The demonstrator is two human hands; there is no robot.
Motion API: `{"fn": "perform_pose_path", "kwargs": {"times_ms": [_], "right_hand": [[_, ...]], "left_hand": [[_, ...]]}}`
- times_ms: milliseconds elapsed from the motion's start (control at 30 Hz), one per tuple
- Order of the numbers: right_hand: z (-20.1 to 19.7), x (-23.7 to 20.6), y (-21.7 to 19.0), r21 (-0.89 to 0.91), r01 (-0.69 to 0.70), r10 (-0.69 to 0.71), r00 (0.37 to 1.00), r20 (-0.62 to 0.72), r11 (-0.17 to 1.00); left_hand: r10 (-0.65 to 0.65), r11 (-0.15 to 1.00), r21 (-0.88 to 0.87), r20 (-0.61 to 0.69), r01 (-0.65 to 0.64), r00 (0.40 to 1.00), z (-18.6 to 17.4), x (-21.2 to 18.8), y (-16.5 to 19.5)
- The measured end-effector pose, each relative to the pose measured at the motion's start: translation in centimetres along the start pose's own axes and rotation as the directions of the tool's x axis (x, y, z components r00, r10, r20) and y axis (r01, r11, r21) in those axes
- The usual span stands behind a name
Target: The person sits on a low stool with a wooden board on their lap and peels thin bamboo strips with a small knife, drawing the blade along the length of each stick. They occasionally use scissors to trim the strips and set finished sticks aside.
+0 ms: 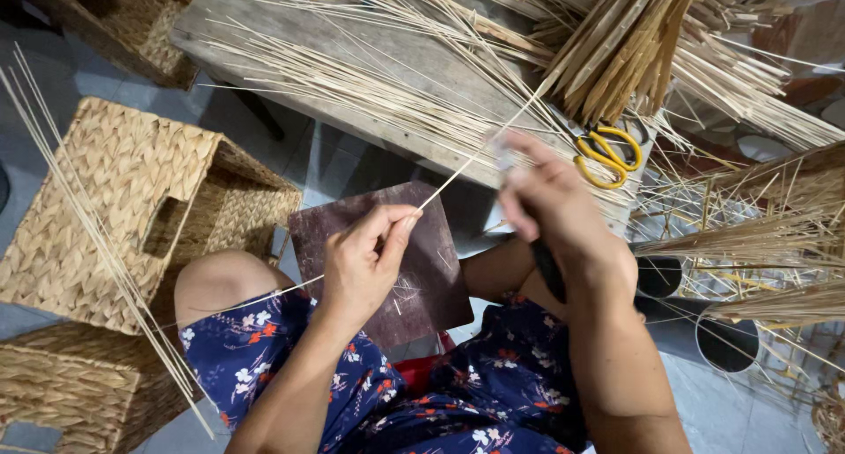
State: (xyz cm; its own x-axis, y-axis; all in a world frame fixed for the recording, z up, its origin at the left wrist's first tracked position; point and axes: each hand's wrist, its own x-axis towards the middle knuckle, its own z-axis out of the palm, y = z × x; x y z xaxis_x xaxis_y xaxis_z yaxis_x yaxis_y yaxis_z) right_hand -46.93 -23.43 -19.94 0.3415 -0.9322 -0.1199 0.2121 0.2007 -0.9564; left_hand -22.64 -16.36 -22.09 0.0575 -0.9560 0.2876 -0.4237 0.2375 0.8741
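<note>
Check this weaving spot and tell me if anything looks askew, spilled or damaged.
Nothing looks damaged. The thin pale bamboo slivers lie splayed loosely over the grey wooden bench, some overhanging its edge. The yellow-handled scissors sit half buried among them near the right hand. The left hand pinches one sliver over a dark brown board.

The left hand [365, 260] pinches a thin pale bamboo sliver [466, 159] above a dark brown square board [440, 282]; the blurred right hand [550, 208] grips a black-handled tool [546, 274] just beside that pinch.

Navy floral garment [493, 392], red and white blossoms; bare forearms, bare knee, no sleeves.
</note>
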Motion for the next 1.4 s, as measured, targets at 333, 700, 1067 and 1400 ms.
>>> {"fn": "perform_pose_path", "kwargs": {"times_ms": [333, 700, 1067, 1400], "right_hand": [[0.6, 1.5, 0.8, 0.05, 0.076, -0.081, 0.992, 0.093, 0.996], [4.8, 1.4, 3.2, 0.002, -0.141, 0.138, 0.968, 0.212, 0.99], [-0.3, 1.8, 1.0, 0.016, 0.076, -0.074, 0.993, -0.096, 0.997], [-1.3, 0.0, -0.5, -0.09, 0.152, -0.163, 0.978, -0.133, 0.984]], "left_hand": [[-0.019, 1.0, -0.016, 0.066, 0.02, 0.998, -0.9, 0.9, -1.2], [-0.167, 0.966, -0.171, 0.159, 0.193, 0.973, -1.2, 0.9, -1.3], [-0.194, 0.958, -0.17, 0.205, 0.231, 0.959, -2.5, 0.0, -1.7], [-0.134, 0.965, -0.196, 0.202, 0.174, 0.97, -1.3, 0.0, -2.2]]}}
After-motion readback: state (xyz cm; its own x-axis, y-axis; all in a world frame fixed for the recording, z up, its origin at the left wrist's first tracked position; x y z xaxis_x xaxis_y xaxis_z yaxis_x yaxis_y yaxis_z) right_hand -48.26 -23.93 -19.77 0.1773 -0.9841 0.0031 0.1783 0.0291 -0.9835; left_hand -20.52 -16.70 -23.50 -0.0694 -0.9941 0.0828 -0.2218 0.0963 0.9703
